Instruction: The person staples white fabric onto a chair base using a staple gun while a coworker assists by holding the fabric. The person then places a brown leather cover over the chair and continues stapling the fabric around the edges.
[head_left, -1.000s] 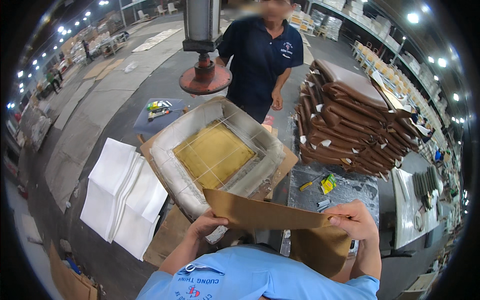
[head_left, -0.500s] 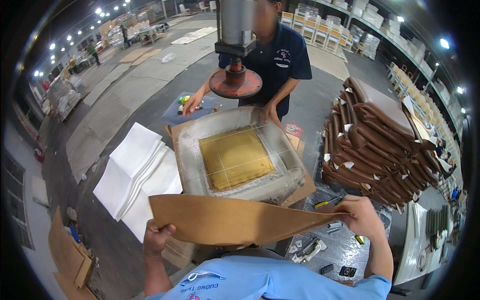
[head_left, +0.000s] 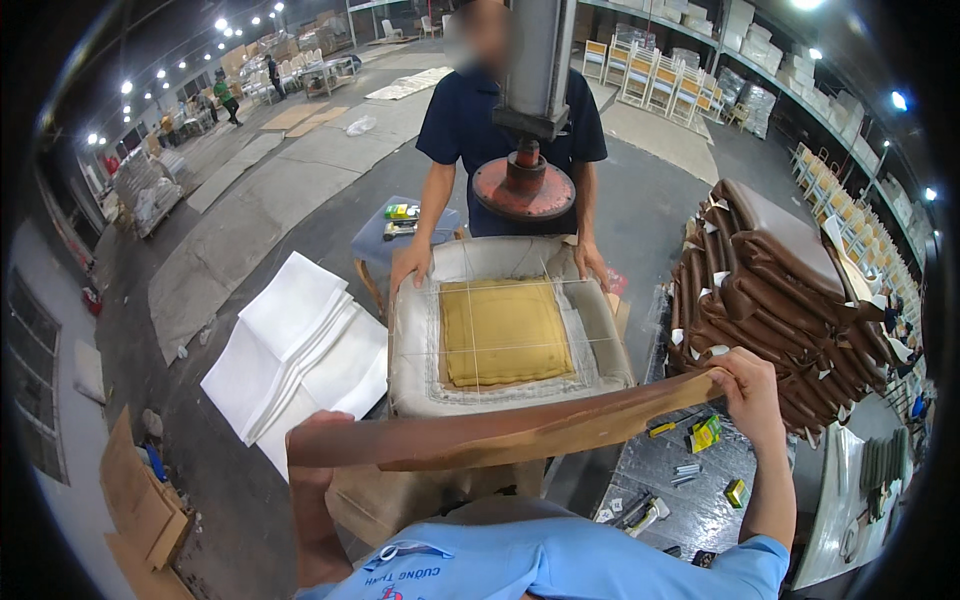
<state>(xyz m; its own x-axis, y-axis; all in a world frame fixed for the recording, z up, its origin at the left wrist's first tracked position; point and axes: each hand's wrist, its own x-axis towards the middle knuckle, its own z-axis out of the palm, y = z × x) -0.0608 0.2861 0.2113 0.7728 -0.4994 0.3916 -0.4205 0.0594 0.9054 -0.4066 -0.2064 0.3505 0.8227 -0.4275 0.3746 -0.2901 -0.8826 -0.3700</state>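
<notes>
And there's the brown stack (head_left: 785, 310): white folded sheets (head_left: 290, 350) well to its left, chairs (head_left: 660, 80) lined up beyond, a yellow-green box (head_left: 704, 433) near its front!

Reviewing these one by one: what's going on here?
The wearer's left hand and right hand hold a brown sheet by its ends, on the near side of a cushion. Opposite, a co-worker's hands are on the cushion's far corners. White sheets lie to the left, a brown pile to the right.
</notes>
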